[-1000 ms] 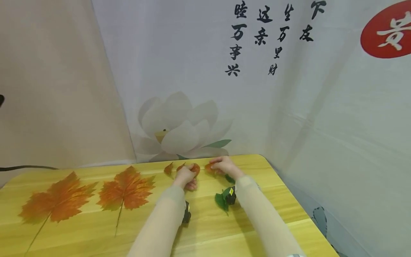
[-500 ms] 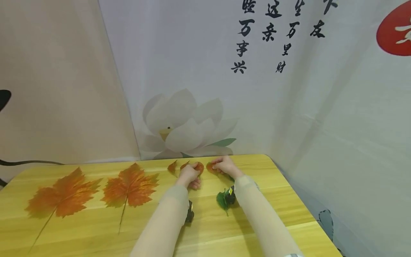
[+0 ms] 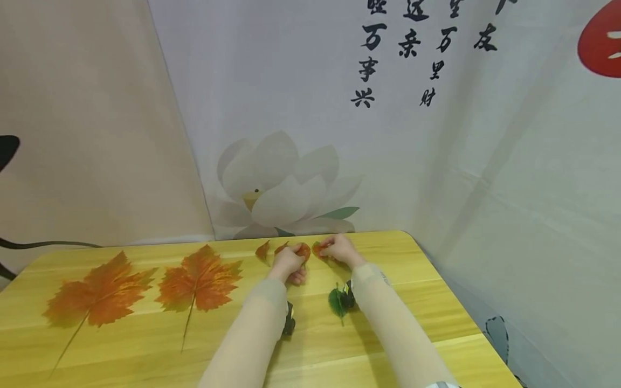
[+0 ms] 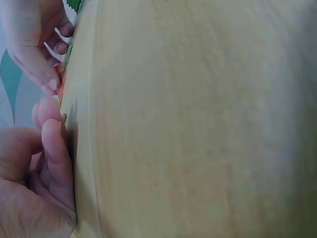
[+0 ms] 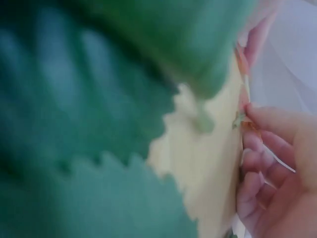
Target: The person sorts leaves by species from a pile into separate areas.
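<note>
At the far edge of the table, my left hand (image 3: 288, 264) pinches a small orange-red leaf (image 3: 304, 251) between thumb and finger. Just right of it, my right hand (image 3: 339, 249) holds another small orange leaf (image 3: 317, 249) in its fingertips, with a greenish edge showing. The left wrist view has the fingertips of both hands close together near the tabletop. Two more small orange leaves lie left of my left hand: one leaf (image 3: 262, 251) in full sight, the other leaf (image 3: 281, 247) partly covered by the hand. Green leaves (image 5: 99, 99) loom blurred before the right wrist camera.
Two large orange maple leaves with long stems, a left one (image 3: 99, 291) and a right one (image 3: 199, 280), lie on the yellow wooden table (image 3: 145, 355). A green leaf (image 3: 336, 303) sits beside my right wrist. A printed cloth (image 3: 291, 108) hangs behind the table.
The head view has shifted slightly. Both hands stay at the leaves; the right one has turned its leaf a little. A green leaf under the right wrist has gone out of sight.
</note>
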Demonstrator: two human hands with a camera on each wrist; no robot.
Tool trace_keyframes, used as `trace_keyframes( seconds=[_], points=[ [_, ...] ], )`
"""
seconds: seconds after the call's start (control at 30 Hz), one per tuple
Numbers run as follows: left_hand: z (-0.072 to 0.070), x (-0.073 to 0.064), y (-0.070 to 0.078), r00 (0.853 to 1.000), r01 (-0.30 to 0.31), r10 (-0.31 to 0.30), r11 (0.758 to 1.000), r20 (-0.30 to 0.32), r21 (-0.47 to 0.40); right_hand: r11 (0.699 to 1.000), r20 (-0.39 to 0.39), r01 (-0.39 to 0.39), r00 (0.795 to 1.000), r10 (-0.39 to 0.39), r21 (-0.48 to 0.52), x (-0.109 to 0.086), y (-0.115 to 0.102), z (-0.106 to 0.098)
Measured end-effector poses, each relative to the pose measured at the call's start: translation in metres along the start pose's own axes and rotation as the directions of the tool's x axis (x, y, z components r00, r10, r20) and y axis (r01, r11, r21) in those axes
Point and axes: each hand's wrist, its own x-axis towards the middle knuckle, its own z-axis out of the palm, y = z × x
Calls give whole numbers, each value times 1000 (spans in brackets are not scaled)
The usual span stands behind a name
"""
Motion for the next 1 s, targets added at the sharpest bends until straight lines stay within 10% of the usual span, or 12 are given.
trace_keyframes(
  seconds=[0.2, 1.0],
  points=[
    [1, -2, 6, 1000, 12, -12, 1000, -3, 15, 990, -40, 34, 998, -40, -140, -1, -2, 0],
    [1, -5, -6, 999, -48, 48, 998, 2, -35, 983, -51, 104, 992, -113, -154, -21, -6, -3]
  ],
)
